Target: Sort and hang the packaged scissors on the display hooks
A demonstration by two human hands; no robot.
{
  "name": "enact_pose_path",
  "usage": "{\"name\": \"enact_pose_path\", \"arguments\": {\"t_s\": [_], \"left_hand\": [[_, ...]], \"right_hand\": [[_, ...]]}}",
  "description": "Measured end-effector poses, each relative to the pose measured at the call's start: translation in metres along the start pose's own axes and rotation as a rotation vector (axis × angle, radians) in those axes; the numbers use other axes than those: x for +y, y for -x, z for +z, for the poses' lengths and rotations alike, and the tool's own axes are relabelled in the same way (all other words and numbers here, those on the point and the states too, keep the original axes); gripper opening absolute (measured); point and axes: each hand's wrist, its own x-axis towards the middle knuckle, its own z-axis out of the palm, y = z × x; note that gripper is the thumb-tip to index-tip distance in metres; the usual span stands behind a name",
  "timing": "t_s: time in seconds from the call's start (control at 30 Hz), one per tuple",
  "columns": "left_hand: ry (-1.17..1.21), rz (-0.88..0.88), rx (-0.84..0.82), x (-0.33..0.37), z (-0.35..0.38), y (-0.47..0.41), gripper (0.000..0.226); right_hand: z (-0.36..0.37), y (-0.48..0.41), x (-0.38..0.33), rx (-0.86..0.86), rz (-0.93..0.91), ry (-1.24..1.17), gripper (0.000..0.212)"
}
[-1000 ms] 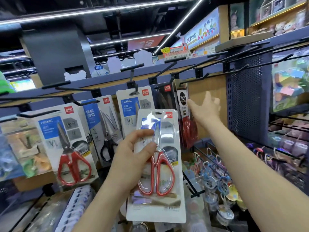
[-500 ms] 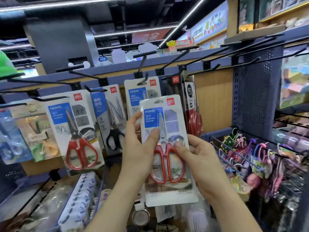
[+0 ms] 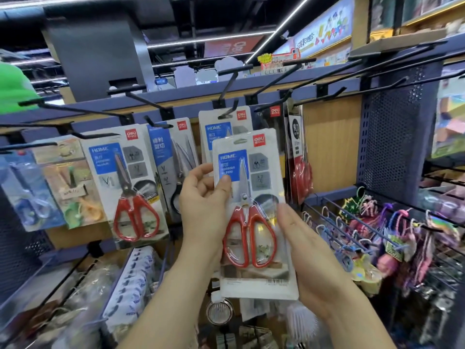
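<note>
I hold a pack of red-handled scissors (image 3: 251, 212) upright in front of the display. My left hand (image 3: 201, 197) grips its left edge, thumb on the blue label. My right hand (image 3: 302, 250) grips the lower right edge. Just behind its top hangs a matching pack (image 3: 221, 129) on a black hook (image 3: 227, 112). To the left hang a larger red-handled pack (image 3: 125, 185) and a black-handled pack (image 3: 173, 167). To the right hang dark packs with red handles (image 3: 298, 157). Empty black hooks (image 3: 327, 69) jut out above.
A perforated blue panel (image 3: 392, 137) stands at the right, with hooks of colourful hair ties (image 3: 377, 222) below it. Children's scissors packs (image 3: 63, 187) hang far left. Bins of packaged goods (image 3: 130, 278) lie underneath. A wooden back panel (image 3: 332, 147) shows between packs.
My right hand came back from the right-hand hooks and took hold of the pack's lower right edge. The pack now stands higher and closer to the hanging matching pack.
</note>
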Motion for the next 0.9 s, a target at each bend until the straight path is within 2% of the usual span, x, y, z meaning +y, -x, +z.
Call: {"name": "enact_pose_path", "arguments": {"t_s": [0.07,0.17,0.27,0.37,0.5,0.63,0.77,0.9], "left_hand": [[0.006,0.003,-0.023,0.001,0.0,0.0,0.031],[-0.033,0.022,-0.078,0.01,-0.001,-0.006,0.046],[-0.088,0.021,-0.156,0.028,-0.005,-0.02,0.031],[-0.24,0.031,-0.242,0.04,-0.009,-0.029,0.017],[-0.527,0.247,-0.194,0.038,-0.015,-0.03,0.019],[-0.726,0.24,-0.274,0.051,-0.024,-0.033,0.02],[-0.662,0.336,-0.397,0.057,-0.037,-0.034,0.016],[-0.488,0.319,-0.495,0.055,-0.054,-0.035,0.018]], "right_hand": [[0.003,0.004,0.002,-0.074,-0.04,0.148,0.045],[0.0,0.008,0.003,-0.064,-0.127,0.249,0.042],[-0.002,0.013,0.003,-0.08,-0.154,0.323,0.042],[-0.003,0.017,0.006,-0.051,-0.158,0.321,0.039],[-0.001,0.02,0.009,-0.016,-0.155,0.362,0.04],[-0.004,0.022,0.013,-0.019,-0.09,0.376,0.04],[-0.009,0.022,0.016,0.019,0.1,0.154,0.053],[-0.005,0.022,0.013,-0.017,0.178,0.029,0.031]]}}
